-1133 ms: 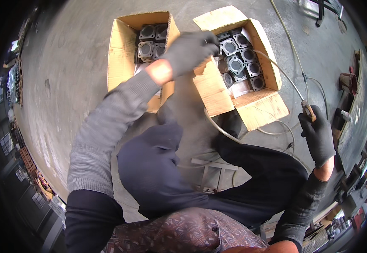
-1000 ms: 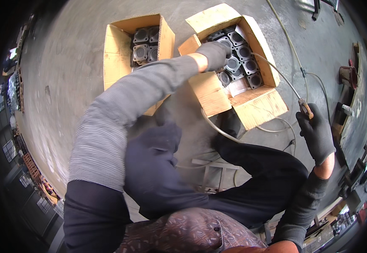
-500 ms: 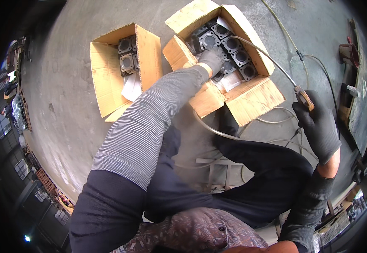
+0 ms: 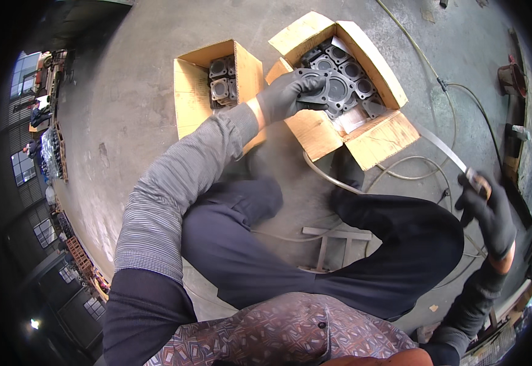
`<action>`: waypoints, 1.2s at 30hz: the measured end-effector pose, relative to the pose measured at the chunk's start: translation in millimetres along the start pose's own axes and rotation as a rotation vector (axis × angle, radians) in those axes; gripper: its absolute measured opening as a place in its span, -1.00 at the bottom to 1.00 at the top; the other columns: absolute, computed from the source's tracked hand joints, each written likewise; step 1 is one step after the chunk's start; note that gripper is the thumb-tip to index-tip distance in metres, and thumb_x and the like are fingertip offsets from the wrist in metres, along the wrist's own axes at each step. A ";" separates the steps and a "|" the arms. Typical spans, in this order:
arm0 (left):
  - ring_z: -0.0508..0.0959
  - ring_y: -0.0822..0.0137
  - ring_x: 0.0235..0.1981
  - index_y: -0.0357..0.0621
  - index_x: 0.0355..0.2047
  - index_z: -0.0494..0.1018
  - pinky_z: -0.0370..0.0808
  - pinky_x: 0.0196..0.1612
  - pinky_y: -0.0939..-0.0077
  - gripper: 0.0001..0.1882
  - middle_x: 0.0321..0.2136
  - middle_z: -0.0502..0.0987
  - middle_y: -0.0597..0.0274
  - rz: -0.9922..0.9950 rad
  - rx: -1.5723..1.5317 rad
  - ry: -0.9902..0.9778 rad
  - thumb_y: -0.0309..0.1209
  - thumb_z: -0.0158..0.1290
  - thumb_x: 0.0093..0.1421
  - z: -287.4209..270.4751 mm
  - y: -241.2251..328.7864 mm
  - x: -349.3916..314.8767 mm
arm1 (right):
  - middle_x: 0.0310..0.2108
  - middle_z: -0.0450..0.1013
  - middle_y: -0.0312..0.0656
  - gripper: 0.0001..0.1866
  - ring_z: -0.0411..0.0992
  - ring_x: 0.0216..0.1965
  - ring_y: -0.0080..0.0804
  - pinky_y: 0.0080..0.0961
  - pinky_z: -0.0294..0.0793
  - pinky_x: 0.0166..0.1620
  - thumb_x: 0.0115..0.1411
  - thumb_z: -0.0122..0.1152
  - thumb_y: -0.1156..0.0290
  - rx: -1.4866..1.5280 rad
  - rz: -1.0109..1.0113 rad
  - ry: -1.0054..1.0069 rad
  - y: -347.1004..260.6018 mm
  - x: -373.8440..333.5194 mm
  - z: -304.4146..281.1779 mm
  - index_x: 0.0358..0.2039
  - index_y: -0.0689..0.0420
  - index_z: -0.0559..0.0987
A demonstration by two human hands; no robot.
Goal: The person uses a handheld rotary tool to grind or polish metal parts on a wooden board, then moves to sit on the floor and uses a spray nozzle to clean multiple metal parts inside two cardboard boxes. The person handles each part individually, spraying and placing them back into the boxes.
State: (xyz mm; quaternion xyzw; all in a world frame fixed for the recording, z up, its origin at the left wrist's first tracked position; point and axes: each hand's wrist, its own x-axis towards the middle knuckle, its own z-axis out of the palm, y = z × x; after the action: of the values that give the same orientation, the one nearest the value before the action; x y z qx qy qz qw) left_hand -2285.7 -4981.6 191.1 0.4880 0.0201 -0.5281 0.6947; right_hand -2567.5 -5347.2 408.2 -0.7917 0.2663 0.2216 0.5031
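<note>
Left hand point(image 4: 283, 97) grips metal part point(image 4: 338, 91), long axis rightward, over left edge of box point(image 4: 379, 64); right hand point(image 4: 492, 213), farther, grips air gun point(image 4: 479, 182).

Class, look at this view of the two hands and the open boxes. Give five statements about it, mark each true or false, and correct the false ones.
1. The left hand holds a metal part. True.
2. The right hand is empty. False: it holds a tool with a long thin tube.
3. The left box and the right box both contain metal pieces. True.
4. Both hands are bare. False: both wear dark gloves.
5. More pieces show in the right box than in the left. True.
</note>
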 end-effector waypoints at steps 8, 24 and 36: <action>0.64 0.20 0.12 -0.07 0.31 0.40 0.68 0.14 0.01 -0.58 0.12 0.60 0.22 -0.005 -0.064 0.061 -0.18 -0.07 0.57 37.6 2.0 -70.0 | -0.14 0.58 -0.11 -0.62 0.48 -0.49 -0.53 -0.62 0.39 -0.57 0.40 0.14 0.35 0.067 0.006 0.218 5.4 -92.2 -0.9 0.12 0.34 0.52; 0.68 0.20 0.05 -0.04 0.21 0.45 0.69 0.09 0.04 -0.59 0.06 0.64 0.21 0.065 -0.113 0.078 -0.07 -0.06 0.56 53.8 -11.2 -123.7 | -0.54 0.42 -0.36 -0.73 0.34 -0.60 -0.69 -0.70 0.17 -0.57 0.42 0.13 0.36 -0.145 -0.048 -0.051 -8.1 -125.7 16.7 0.04 0.22 0.58; 0.62 0.21 0.08 -0.18 0.22 0.44 0.57 0.25 0.15 -0.53 0.06 0.59 0.16 0.172 -0.211 0.062 -0.07 -0.06 0.56 53.3 -10.4 -130.2 | -0.62 0.37 -0.39 -0.69 0.23 -0.69 -0.73 -0.64 0.12 -0.60 0.49 0.06 0.27 -0.169 -0.047 0.121 -4.1 -122.6 3.1 0.04 0.23 0.59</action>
State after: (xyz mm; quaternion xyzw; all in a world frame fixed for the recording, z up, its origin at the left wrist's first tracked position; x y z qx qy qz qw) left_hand -2377.0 -4925.6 282.9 0.4282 0.0551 -0.4461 0.7840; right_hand -2658.2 -5318.6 485.7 -0.8494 0.2577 0.1831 0.4226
